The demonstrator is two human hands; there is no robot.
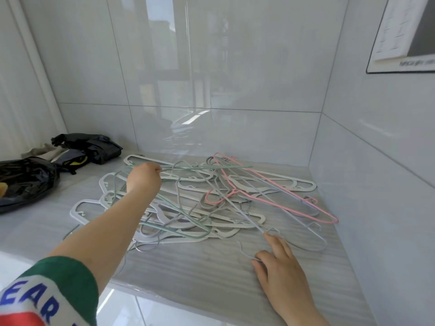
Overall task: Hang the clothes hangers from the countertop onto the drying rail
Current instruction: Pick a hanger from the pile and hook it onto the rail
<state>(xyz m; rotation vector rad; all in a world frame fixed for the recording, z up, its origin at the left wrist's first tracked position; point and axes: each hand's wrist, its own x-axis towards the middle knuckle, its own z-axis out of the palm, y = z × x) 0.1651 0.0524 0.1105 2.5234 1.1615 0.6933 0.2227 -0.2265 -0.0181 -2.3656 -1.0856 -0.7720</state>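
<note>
While the left grip [143, 177] reached out over the grey, streaked bench [188, 267], its fingers were clenched round the thin mint-green wire hanger [223, 167], holding it near one shoulder. That hanger's straight bar ran off to the right above the heap, and its other side trailed back toward the near edge. How much of it was lifted could not be told, since the forearm covered the part below the wrist.

The tangled heap of flat white plastic hangers and grey wire ones [235, 217] lay in the back right corner of the bench, against the glossy white tiled wall [211, 67]. So many overlapped that they could not be counted (several hooks vanished under other frames). A slim pink wire hanger [235, 190] lay across the right side of the heap, its far tip close to the side wall.

The right grip [280, 267] lay released on the bench in front of the heap, fingers spread and mostly straight. The hook of a pale lilac wire hanger [246, 254] ran in between its thumb and forefinger, where its end was lost to sight.

On the left end of the bench sat a crumpled black plastic bag [23, 182], cut off by the frame, with something yellowish showing at its mouth. Behind it lay a dark bundle of folded fabric [94, 147], its make-up unclear. A green and white sleeve with blue letters [58, 290] filled the lower left corner, only partly readable. A black-edged printed sheet [412, 31] on the right wall was cropped and too blurred to read.
</note>
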